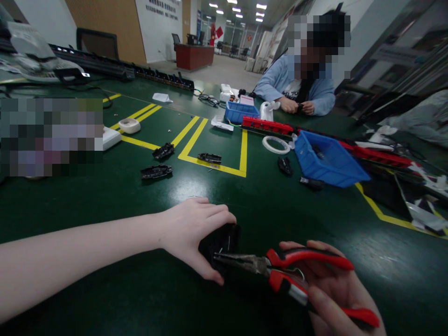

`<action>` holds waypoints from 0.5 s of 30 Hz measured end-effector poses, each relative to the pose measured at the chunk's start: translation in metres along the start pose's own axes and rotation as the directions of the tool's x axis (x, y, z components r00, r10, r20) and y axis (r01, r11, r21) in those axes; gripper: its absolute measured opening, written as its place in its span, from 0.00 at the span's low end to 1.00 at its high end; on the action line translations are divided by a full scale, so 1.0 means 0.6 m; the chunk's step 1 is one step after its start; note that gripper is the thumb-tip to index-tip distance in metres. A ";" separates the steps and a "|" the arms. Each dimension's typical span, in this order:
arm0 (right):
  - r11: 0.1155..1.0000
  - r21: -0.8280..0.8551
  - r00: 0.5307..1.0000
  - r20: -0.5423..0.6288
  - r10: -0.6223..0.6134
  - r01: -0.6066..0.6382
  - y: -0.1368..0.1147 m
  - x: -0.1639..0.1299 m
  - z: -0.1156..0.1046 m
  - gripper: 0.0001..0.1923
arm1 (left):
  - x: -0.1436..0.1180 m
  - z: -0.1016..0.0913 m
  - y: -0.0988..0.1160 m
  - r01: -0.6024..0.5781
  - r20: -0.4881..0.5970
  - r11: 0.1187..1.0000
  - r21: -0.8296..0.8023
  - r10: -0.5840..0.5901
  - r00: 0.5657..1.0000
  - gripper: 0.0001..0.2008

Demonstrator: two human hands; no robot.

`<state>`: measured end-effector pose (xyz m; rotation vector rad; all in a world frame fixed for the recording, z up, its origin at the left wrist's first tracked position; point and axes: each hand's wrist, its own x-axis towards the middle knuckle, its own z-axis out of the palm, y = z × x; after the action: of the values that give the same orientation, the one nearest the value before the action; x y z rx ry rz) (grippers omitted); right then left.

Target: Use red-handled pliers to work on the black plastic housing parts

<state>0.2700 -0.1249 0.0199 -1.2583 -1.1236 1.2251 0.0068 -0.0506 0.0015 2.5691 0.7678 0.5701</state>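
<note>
My left hand [196, 233] is closed round a black plastic part [221, 242] on the green table, its thumb on the near side and fingers on the far side. In my right hand [336, 284] are long-nose pliers [259, 265] with red and black handles. Their jaw tips touch or lie just over the black part; I cannot tell whether they grip anything. Beyond my hands lie several similar black plastic pieces, one [157, 171] at the left and another [210, 158] by the yellow tape.
A blue bin [325, 161] stands at the right, with a white ring [276, 144] beside it. Farther back are a smaller blue bin [241, 112], a tape roll [129, 125] and red strips [268, 125]. Across the table a person [297, 88] handles something small and dark.
</note>
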 end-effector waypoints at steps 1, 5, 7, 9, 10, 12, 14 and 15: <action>1.000 0.010 1.000 -0.002 0.016 -0.016 0.000 0.002 0.001 0.20 | 0.000 0.000 0.000 0.001 0.000 1.000 0.003 -0.001 1.000 0.38; 0.997 0.030 0.997 0.016 0.075 -0.076 0.006 0.009 -0.002 0.18 | 0.000 0.000 -0.002 -0.006 0.007 1.000 0.013 0.006 1.000 0.39; 0.995 0.031 0.995 0.025 0.092 -0.093 0.009 0.011 -0.004 0.19 | 0.001 0.000 -0.003 -0.012 0.011 1.000 0.014 0.012 1.000 0.39; 0.995 0.030 0.996 0.024 0.091 -0.092 0.009 0.011 -0.005 0.19 | 0.001 0.000 -0.004 -0.016 0.015 1.000 0.021 0.015 1.000 0.39; 0.996 0.026 0.996 0.020 0.083 -0.083 0.008 0.010 -0.004 0.19 | 0.001 0.000 -0.004 -0.015 0.016 1.000 0.023 0.015 1.000 0.39; 0.998 0.018 0.999 0.013 0.052 -0.052 0.005 0.006 -0.003 0.19 | 0.001 0.000 -0.004 -0.010 0.014 1.000 0.018 0.010 1.000 0.39; 1.000 0.011 1.000 0.015 0.006 -0.006 0.002 0.001 -0.003 0.19 | 0.001 0.001 -0.004 -0.010 0.015 1.000 0.012 0.009 1.000 0.38; 1.000 0.008 1.000 0.019 -0.016 0.016 0.001 -0.001 -0.004 0.19 | 0.001 0.001 -0.004 -0.013 0.017 1.000 0.011 0.013 1.000 0.38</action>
<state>0.2725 -0.1257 0.0194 -1.2313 -1.1393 1.2307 0.0065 -0.0484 -0.0001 2.5878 0.7515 0.5482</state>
